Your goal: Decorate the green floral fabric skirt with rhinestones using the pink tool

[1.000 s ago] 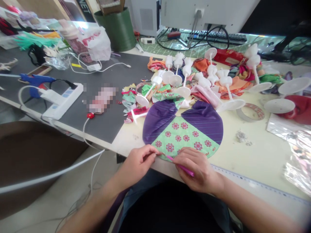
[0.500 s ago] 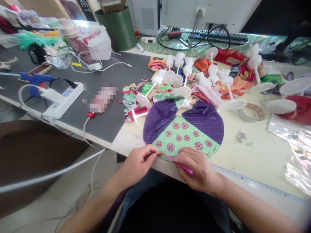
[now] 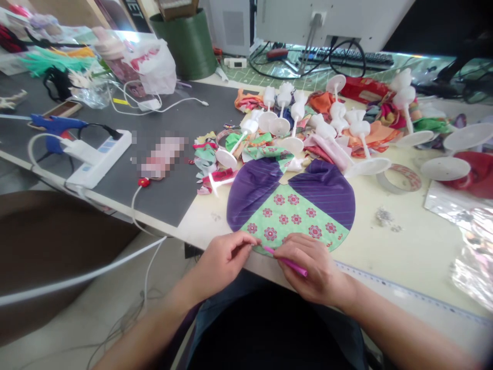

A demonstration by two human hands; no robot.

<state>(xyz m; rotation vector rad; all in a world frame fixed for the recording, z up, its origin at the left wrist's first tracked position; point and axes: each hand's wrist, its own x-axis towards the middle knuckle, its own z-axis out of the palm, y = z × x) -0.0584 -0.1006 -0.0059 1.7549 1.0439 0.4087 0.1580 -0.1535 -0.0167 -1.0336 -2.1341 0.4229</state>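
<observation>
A round piece of fabric (image 3: 285, 221) lies at the table's front edge, with dark purple striped sections and a green wedge printed with reddish flowers. My right hand (image 3: 308, 264) is closed around a slim pink pen-like tool (image 3: 290, 264), its tip pointing left at the fabric's lower edge. Close to that tip, my left hand (image 3: 229, 257) pinches its thumb and forefinger together at the fabric's lower left edge. Whatever lies between those fingertips is too small to make out. A small heap of tiny silvery pieces (image 3: 384, 217) sits right of the fabric.
Behind the fabric stand and lie several white doll-form stands (image 3: 360, 131) among colourful cloth scraps. A tape roll (image 3: 398, 180) and a shiny plastic bag (image 3: 473, 257) are at right. On the left are a power strip (image 3: 102, 159), a blue glue gun (image 3: 57, 126) and cables.
My left fingertips have shifted slightly to the right, closer to the tool's tip. My right hand, the pink tool and the fabric look nearly the same.
</observation>
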